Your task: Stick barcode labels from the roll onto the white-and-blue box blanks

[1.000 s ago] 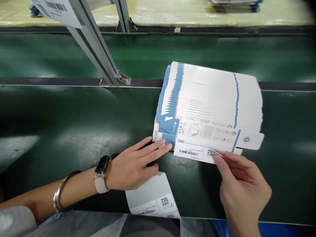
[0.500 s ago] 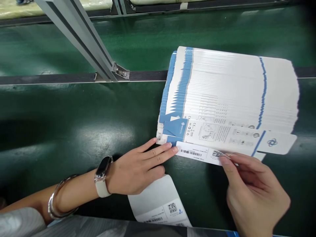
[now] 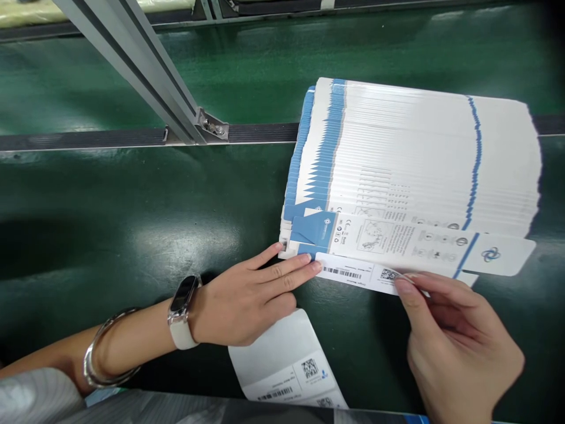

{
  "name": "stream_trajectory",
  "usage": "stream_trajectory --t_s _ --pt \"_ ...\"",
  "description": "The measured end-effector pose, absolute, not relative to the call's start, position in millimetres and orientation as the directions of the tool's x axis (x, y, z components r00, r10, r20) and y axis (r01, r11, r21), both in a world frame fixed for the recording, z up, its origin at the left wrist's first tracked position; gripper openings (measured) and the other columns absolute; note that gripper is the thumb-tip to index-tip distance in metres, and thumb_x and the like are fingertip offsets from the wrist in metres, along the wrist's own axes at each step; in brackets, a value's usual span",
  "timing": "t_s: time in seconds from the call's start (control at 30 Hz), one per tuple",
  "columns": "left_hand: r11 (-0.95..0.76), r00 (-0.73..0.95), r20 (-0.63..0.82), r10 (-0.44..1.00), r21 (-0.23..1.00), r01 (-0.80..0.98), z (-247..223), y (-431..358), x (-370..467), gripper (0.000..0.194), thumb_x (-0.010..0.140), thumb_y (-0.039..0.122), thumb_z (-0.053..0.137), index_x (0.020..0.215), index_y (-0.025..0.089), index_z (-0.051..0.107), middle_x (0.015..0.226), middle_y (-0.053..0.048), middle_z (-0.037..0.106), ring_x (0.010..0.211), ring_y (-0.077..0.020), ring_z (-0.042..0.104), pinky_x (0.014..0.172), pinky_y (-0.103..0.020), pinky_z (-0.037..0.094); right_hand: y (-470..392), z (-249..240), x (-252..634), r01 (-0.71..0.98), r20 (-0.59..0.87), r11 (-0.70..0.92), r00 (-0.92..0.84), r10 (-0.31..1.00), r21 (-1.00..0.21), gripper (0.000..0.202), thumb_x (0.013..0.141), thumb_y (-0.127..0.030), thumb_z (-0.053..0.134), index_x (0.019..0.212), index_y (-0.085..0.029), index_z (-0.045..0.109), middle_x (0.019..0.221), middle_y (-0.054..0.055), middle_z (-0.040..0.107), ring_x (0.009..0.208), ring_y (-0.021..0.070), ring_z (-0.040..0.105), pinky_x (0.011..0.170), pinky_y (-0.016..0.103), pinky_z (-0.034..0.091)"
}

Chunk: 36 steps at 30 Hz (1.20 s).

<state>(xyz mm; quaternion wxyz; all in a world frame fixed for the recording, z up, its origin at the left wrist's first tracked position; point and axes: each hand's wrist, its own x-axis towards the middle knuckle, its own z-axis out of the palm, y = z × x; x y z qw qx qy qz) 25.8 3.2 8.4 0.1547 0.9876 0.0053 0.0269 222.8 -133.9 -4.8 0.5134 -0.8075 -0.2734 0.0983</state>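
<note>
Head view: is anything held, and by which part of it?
Right hand pinches the white label strip at its right end, beside the QR code. Left hand grips nothing, fingertips near the other end.

Green work surface [image 3: 132,200], grey metal post [image 3: 145,65], apparently under overhead light.

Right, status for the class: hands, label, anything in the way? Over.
Left hand open, fingertips at label's left end. Right hand pinching its right end. Label along cartons' near edge. Post clear of both hands.
</note>
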Motion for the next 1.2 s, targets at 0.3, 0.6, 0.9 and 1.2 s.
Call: stream_trajectory --t_s 0.3,0.6,0.9,1.2 --pt "-0.947 0.999 0.045 0.024 0.322 0.008 11 3 26 0.014 0.088 0.015 0.045 0.078 0.013 0.054 0.144 -0.015 0.032 0.138 -0.0246 0.02 0.118 -0.048 0.009 -133 -3 223 0.338 0.113 -0.327 0.827 0.551 -0.882 0.018 0.073 -0.031 0.07 0.089 -0.026 0.067 0.087 0.0 0.064 0.075 0.0159 0.059 0.064 0.03 0.045" --pt "-0.954 0.999 0.015 0.038 0.297 0.032 12 2 29 0.014 0.086 0.01 0.044 0.074 0.014 0.049 0.144 -0.017 0.03 0.139 -0.0247 0.017 0.116 -0.052 0.01 -132 0 222 0.368 0.109 -0.387 0.829 0.549 -0.845 0.02 0.073 -0.034 0.069 0.09 -0.024 0.067 0.084 0.001 0.064 0.071 0.016 0.058 0.063 0.03 0.05" --pt "-0.963 0.999 0.009 0.052 0.264 0.048 9 0 27 0.014 0.087 0.011 0.042 0.075 0.013 0.049 0.146 -0.016 0.028 0.14 -0.024 0.015 0.116 -0.052 0.011 -129 1 215 0.396 0.162 -0.402 0.849 0.503 -0.825 0.038 0.075 -0.032 0.068 0.11 -0.021 0.059 0.089 0.002 0.066 0.078 0.0159 0.063 0.067 0.029 0.051" --pt "-0.971 0.996 0.087 0.03 0.238 0.009 9 0 24 0.015 0.088 0.017 0.043 0.095 0.012 0.055 0.145 -0.014 0.03 0.139 -0.0242 0.019 0.116 -0.05 0.013 -125 9 178 0.853 0.365 0.188 0.003 0.931 -0.487 0.074 0.087 -0.034 0.051 0.145 -0.021 0.008 0.15 0.006 0.02 0.138 0.0251 0.019 0.11 0.046 0.029"
